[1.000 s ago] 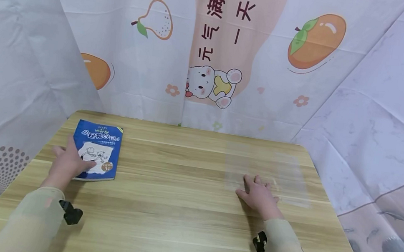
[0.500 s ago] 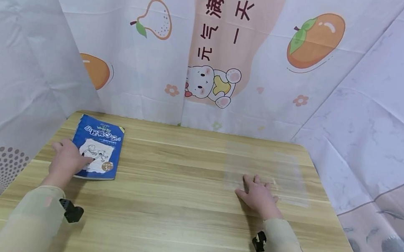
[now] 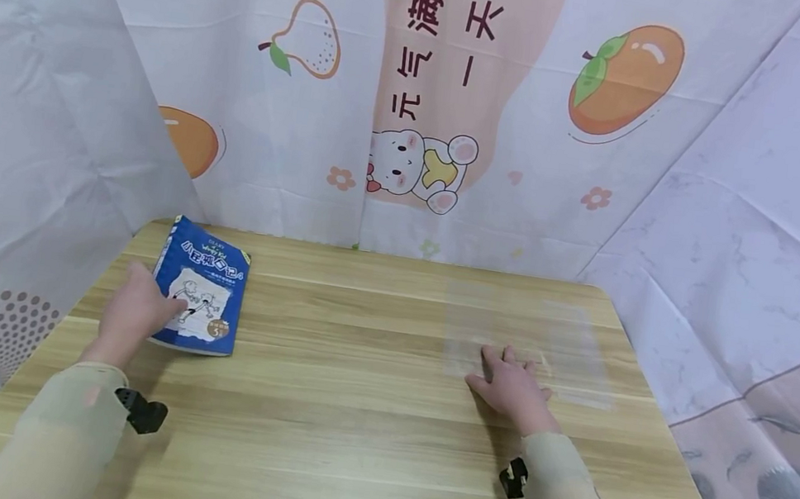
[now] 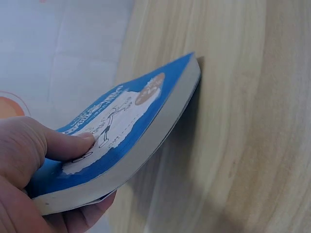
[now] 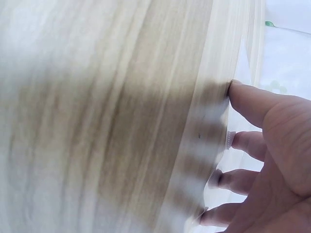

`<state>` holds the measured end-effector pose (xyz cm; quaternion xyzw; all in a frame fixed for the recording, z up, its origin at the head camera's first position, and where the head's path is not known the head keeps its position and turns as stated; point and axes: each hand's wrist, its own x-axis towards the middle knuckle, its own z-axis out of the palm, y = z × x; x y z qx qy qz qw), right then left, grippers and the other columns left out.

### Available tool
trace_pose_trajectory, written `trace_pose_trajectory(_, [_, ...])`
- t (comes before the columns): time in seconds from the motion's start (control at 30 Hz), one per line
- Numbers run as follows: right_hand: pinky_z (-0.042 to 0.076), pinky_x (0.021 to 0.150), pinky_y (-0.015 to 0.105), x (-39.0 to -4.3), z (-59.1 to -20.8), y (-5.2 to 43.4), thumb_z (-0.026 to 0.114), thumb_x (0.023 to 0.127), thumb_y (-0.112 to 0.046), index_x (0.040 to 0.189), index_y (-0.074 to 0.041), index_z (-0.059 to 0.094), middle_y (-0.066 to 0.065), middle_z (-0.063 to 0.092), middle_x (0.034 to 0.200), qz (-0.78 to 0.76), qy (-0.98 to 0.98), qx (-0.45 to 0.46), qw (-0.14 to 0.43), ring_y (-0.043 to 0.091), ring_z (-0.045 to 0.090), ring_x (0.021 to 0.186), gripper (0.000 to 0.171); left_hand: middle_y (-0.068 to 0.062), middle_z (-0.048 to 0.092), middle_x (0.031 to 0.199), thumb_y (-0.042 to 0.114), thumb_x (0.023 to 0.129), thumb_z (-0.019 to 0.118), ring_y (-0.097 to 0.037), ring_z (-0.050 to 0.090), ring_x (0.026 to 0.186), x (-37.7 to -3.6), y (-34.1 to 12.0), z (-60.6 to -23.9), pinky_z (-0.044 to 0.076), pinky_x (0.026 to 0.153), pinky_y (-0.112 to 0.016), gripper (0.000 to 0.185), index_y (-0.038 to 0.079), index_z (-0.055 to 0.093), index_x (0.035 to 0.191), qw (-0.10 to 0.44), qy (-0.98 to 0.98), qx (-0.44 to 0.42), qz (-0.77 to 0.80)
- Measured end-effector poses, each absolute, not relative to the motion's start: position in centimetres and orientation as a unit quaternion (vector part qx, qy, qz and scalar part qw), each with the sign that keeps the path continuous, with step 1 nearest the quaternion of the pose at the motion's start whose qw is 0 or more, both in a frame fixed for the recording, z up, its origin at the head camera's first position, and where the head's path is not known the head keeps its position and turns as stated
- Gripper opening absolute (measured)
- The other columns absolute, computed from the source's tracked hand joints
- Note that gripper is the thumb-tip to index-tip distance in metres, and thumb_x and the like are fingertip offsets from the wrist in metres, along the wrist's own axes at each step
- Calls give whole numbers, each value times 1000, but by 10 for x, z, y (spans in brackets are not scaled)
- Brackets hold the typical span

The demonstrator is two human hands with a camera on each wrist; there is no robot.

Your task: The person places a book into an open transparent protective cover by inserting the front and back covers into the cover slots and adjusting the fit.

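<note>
The blue book (image 3: 201,287) lay near the far left corner of the wooden desk (image 3: 350,410), and everything else could be placed from it. The person's left hand (image 3: 131,315) gripped the book at its near left edge, the thumb (image 4: 68,145) pressed on the cover over the cartoon drawing and the other fingers (image 4: 97,206) curled underneath. That held side was lifted clear of the desk, so the book sat tilted, its far right corner alone touching the wood; the pale page block showed along the raised edge in the left wrist view. Well to the right of the book, across the bare middle of the desk, the right hand (image 3: 514,387) rested palm down with its fingers (image 5: 250,99) spread wide and nearly straight, holding nothing, the tips touching a thin clear plastic sheet (image 3: 531,340) that lay flat on the wood. Beyond the book, a printed cloth backdrop (image 3: 433,104) with a pear, orange fruits and a cartoon bear stood right against the desk's far edge. Both forearms wore beige sleeves (image 3: 57,440), each carrying a small black wrist camera (image 3: 142,411).
</note>
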<state>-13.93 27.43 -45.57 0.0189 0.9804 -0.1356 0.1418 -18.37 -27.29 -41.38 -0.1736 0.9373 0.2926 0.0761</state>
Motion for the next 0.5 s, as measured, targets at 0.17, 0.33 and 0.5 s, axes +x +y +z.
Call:
trace_pose_trajectory(0.17, [17,88,94,-139,-455,274,57,101,-51,161,-12,32,33,16,164,-134,981,17,141,71,12,140,76,-47,43,129,19,97,66,-55,53,111,-187,-266,-407,48,94,-65,78,-15,15,144,72,938,-164,298])
trace_pose_trajectory(0.33, [18,89,94,-138,-456,273,57,101,-51,161,-12,33,33,17,163,-135,981,16,140,70,13,140,75,-44,48,125,20,97,66,-53,55,110,-187,-262,-403,48,90,-64,72,-13,21,142,47,943,-130,302])
trace_pose_trajectory(0.5, [17,89,94,-137,-456,272,57,102,-49,160,-11,33,33,17,163,-136,981,14,141,71,12,140,74,-42,51,123,20,97,66,-52,56,108,-185,-257,-399,48,89,-63,70,-12,24,142,28,944,-98,312])
